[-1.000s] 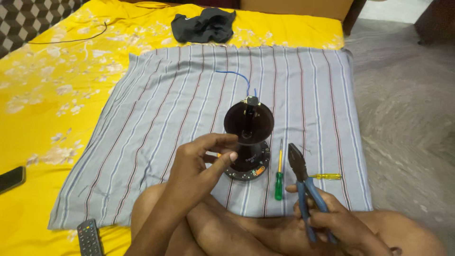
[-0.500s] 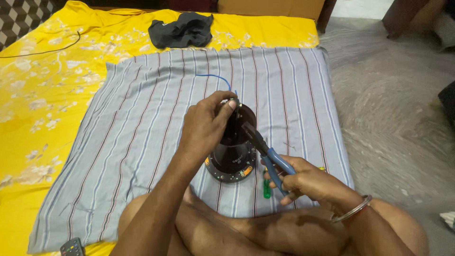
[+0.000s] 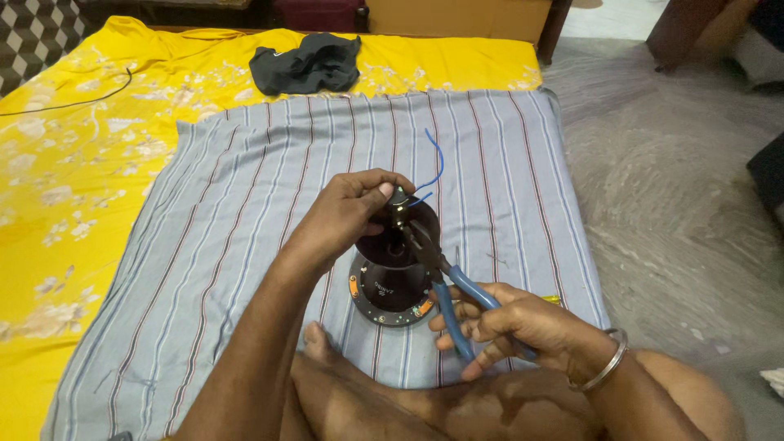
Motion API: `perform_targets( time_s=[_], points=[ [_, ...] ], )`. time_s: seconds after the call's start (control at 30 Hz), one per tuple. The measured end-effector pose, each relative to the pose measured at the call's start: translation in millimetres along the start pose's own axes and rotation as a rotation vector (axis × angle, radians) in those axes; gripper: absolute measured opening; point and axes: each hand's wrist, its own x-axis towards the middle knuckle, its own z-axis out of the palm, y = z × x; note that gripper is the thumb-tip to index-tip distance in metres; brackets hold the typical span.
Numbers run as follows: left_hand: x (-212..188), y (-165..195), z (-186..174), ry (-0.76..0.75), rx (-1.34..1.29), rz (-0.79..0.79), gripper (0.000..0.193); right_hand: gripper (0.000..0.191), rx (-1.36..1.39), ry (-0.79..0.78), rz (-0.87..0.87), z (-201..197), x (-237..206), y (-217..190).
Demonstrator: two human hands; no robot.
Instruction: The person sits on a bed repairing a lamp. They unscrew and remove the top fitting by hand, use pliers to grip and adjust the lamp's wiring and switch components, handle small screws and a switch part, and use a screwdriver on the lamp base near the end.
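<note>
Now your left hand (image 3: 347,214) pinches the top of the black motor housing (image 3: 394,273), which stands on the striped cloth (image 3: 245,204) just right of it; your right hand (image 3: 510,322) grips blue-handled pliers (image 3: 441,273), their tip at the housing's top beside the blue wire (image 3: 434,163).

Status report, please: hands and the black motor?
Left hand grips black motor top. Right hand holds blue pliers, nose at motor. Blue wire sticks up nearby.
</note>
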Motion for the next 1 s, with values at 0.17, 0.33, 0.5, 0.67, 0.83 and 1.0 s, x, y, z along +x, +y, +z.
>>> perform_targets(
  time_s=[0.17, 0.33, 0.5, 0.67, 0.83, 1.0],
  points=[
    [-0.6, -0.7, 1.2, 0.027, -0.015, 0.005, 0.029, 0.066, 0.073, -0.043, -0.014, 6.5, -2.0, 1.3],
    [-3.4, 1.1, 3.3, 0.063, -0.014, -0.003, 0.029, 0.063, 0.165, -0.074, -0.048, 8.6, -2.3, -1.3],
    [-8.5, 2.8, 0.6, 0.065, 0.024, 0.019, 0.030, 0.063, 0.231, -0.156, -0.065, 9.1, -1.1, 0.2],
    [-9.5, 3.7, 1.2, 0.034, 0.034, 0.029, 0.031, 0.064, 0.278, -0.233, -0.110, 5.3, 6.1, 5.8],
    [-12.0, 3.5, -0.2, 0.032, 0.066, 0.060, 0.032, 0.063, 0.207, -0.162, -0.124, 5.2, 9.8, 10.9],
    [-19.1, 1.6, -2.5, 0.006, 0.078, 0.125, 0.032, 0.061, 0.131, -0.044, -0.079, 12.5, 6.4, 8.1]
  ],
)
